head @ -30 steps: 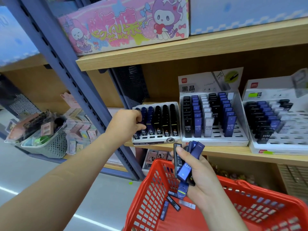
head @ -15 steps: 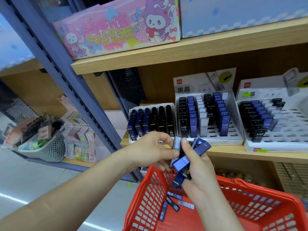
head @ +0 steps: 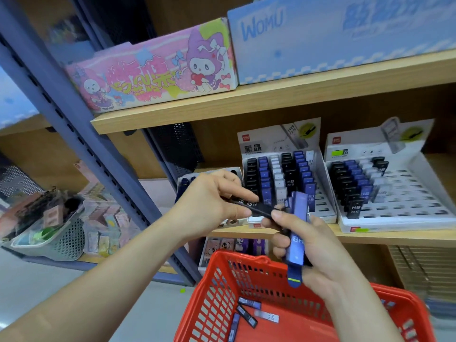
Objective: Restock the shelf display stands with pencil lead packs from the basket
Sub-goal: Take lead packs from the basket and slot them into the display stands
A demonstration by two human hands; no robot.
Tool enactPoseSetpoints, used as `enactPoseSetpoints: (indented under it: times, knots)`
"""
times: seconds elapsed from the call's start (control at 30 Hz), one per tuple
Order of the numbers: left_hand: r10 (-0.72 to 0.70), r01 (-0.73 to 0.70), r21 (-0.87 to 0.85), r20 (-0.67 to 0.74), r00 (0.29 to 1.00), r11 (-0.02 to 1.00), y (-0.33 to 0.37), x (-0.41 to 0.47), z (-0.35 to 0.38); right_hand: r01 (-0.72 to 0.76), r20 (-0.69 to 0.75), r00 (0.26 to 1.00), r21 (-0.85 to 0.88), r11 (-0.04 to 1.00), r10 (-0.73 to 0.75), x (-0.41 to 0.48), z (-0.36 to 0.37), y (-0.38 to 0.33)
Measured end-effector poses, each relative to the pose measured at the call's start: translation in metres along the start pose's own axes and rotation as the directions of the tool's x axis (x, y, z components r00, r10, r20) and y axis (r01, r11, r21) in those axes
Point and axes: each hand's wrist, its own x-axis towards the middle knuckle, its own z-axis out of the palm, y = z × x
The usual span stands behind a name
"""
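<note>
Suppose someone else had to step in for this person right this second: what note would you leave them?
Left hand: pinches one black pack.
Right hand: grips a bundle of blue packs above the red basket.
Things: a few loose packs lie on the basket floor. On the shelf, the left stand is partly hidden behind the left hand, the middle stand has the front of its rows open, and the right stand has many empty slots.
Done: the stands are partly stocked.
Left: slot in the black pack, the bundle, then the loose packs.
</note>
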Motion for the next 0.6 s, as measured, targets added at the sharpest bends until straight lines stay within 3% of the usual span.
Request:
enactPoseSetpoints:
  times: [0.17,0.33,0.43,0.6]
  knots:
    - [-0.030,0.019,-0.331,-0.027,0.999,0.943,0.011,0.006,0.013,0.200,-0.097,0.970,-0.208,0.957,-0.224,-0.004,-0.019,-0.004]
    - [-0.069,0.047,-0.276,-0.071,0.995,0.960,0.034,0.022,0.045,0.268,-0.152,0.935,-0.286,0.920,-0.319,-0.009,-0.039,-0.017]
    - [-0.035,0.029,-0.217,-0.023,0.999,0.976,0.052,0.038,0.066,0.254,-0.236,0.927,-0.180,0.950,-0.292,-0.015,-0.058,-0.029]
    - [-0.045,0.041,-0.285,-0.006,0.999,0.958,0.082,0.072,0.114,0.339,-0.420,0.864,0.079,0.937,-0.277,-0.019,-0.090,-0.054]
